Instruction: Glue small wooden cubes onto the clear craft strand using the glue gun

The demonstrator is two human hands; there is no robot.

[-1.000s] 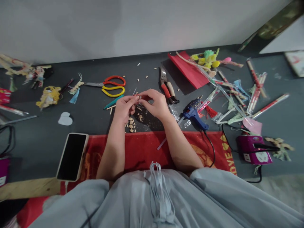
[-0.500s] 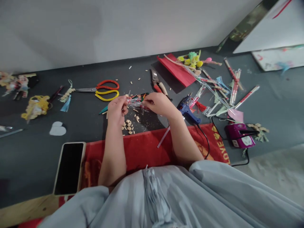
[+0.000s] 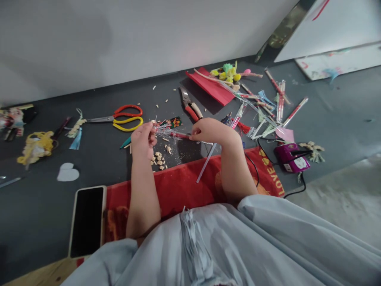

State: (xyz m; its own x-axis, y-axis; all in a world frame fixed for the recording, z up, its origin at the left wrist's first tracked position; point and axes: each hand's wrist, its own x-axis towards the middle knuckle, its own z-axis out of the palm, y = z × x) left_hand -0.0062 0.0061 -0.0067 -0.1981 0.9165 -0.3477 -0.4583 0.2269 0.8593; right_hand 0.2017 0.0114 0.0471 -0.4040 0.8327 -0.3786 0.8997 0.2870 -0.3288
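Just beyond the red cloth [image 3: 178, 186], left hand [image 3: 144, 140] and right hand [image 3: 210, 132] pinch the ends of a clear wrapper [image 3: 172, 133], fingers closed. Uneven pulling could tear it.

The only readable text is "LOVE", in yellow letters along the right edge of the red cloth [image 3: 178, 186].

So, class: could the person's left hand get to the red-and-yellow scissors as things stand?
Probably yes. The scissors lie just beyond the left hand, with only bare dark mat between. But it pinches one end of the clear wrapper, so it would need to let go first.
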